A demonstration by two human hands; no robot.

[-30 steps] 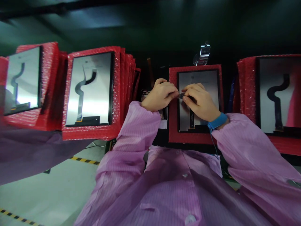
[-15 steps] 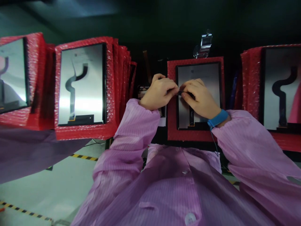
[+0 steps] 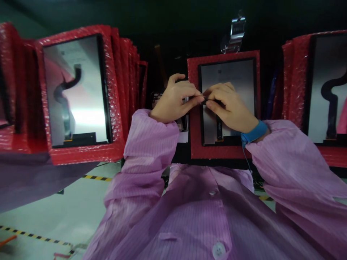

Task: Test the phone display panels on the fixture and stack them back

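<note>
A display panel with a silvery back and black border lies on a red bubble-wrap sheet in front of me. Its black flex cable rises from the lower edge and passes under my right hand. That hand is closed, thumb and fingers pinching the cable's dark end at the panel's left edge. My left hand meets it there, with thumb and index finger pinched at the same end. Whether the left fingers hold the cable or a small piece on it is hidden. A blue wrist strap circles my right wrist.
Left stands a stack of red bubble-wrap sleeves with another panel on top. A similar panel lies at right. A metal clip sits behind the middle panel. Small parts lie under my left forearm.
The whole view has shifted, so the left stack appears farther left and the bench higher. Both hands stay pinched together at the cable's end, with only slight finger movement.
</note>
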